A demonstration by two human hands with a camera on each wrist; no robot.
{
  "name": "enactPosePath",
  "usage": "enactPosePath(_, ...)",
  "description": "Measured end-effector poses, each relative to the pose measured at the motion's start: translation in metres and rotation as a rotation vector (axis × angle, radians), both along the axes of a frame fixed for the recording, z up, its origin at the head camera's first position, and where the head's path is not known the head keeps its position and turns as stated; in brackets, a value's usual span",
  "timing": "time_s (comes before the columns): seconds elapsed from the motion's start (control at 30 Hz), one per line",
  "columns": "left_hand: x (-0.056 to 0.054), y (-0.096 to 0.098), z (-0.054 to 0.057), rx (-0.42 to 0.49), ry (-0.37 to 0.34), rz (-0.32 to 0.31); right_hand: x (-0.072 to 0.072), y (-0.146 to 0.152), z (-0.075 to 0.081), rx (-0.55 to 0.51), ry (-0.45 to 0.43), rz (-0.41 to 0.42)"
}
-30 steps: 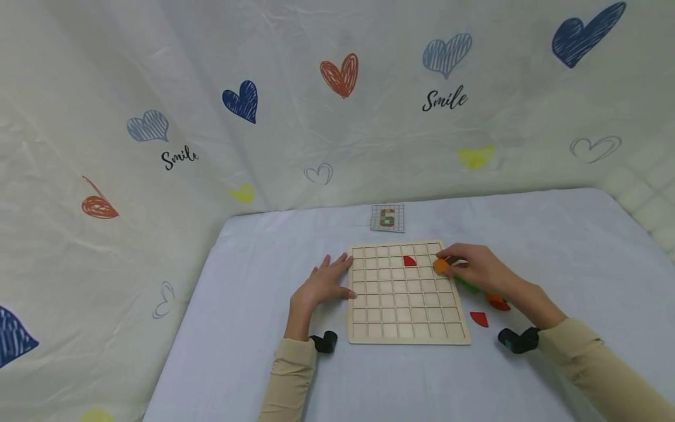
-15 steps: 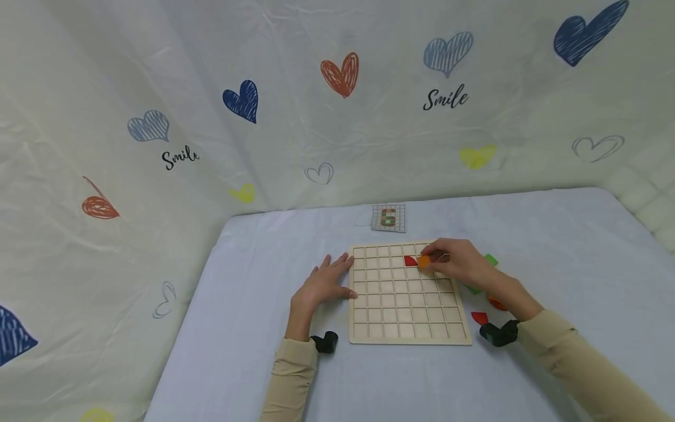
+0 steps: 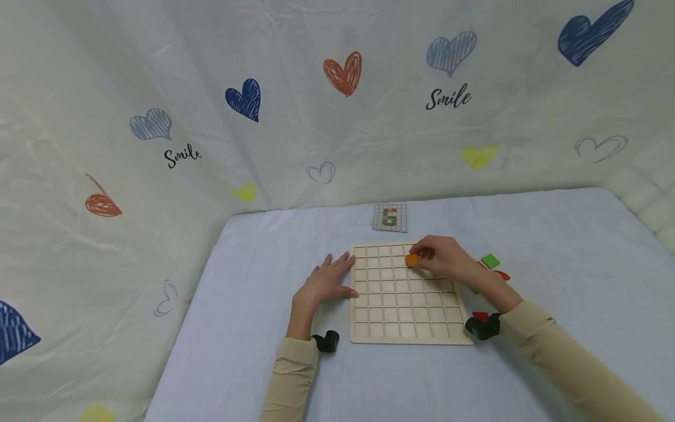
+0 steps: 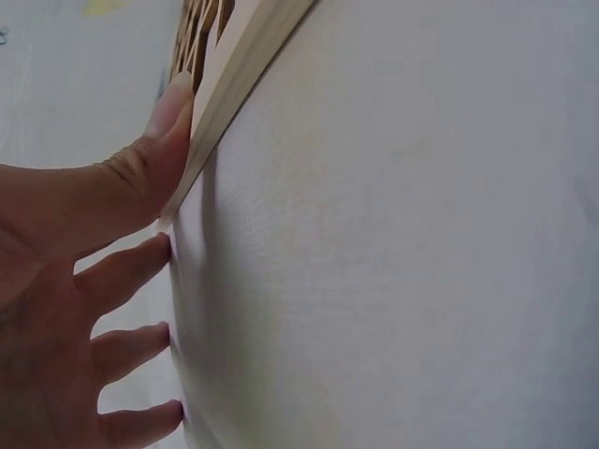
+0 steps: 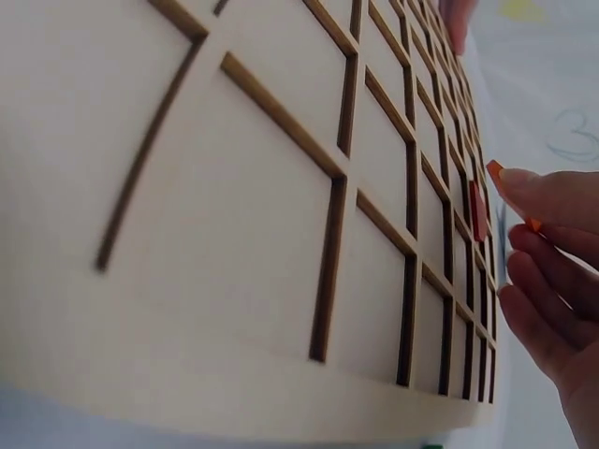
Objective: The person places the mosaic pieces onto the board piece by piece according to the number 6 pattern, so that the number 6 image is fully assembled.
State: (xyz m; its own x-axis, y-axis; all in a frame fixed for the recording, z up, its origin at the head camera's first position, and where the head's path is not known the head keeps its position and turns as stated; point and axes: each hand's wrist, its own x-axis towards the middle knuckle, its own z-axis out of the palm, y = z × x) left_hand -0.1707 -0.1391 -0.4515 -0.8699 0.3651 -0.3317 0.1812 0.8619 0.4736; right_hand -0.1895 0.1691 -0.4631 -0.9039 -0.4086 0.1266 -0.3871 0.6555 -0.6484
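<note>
My right hand (image 3: 443, 257) pinches an orange square tile (image 3: 411, 260) between thumb and fingers, over an upper row of the wooden grid board (image 3: 395, 316). In the right wrist view, the orange tile (image 5: 495, 172) is tilted just above the board, and a red piece (image 5: 477, 211) lies in a grid cell close by. That red piece is hidden in the head view. At the board's left edge my left hand (image 3: 324, 282) rests with fingers spread. Its thumb (image 4: 167, 140) touches the board's rim in the left wrist view, while the other fingertips reach the tabletop.
Behind the board lies a gridded card (image 3: 389, 217) with a coloured pattern. Right of the board are a green tile (image 3: 490, 261) and red pieces (image 3: 480, 316), partly covered by the right arm. The table has a white cloth (image 3: 253, 328); a curtain with hearts hangs behind.
My right hand has carried the orange tile leftward across the board, from its right edge to over the red piece. More of the loose tiles on the right now show. The left hand stays put.
</note>
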Motion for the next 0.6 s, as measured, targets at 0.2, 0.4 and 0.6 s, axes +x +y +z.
enactPosePath(0.2, 0.0, -0.002, 0.001, -0.006, -0.004, 0.0, -0.007, -0.012, -0.003, 0.015, 0.002, 0.004)
enactPosePath(0.4, 0.0, -0.002, 0.001, 0.003, -0.009, -0.006, -0.012, -0.021, -0.004, 0.04, -0.022, 0.034)
enactPosePath(0.6, 0.0, 0.0, 0.001, 0.004, -0.014, 0.004, -0.015, -0.025, -0.007, 0.067, -0.033, 0.045)
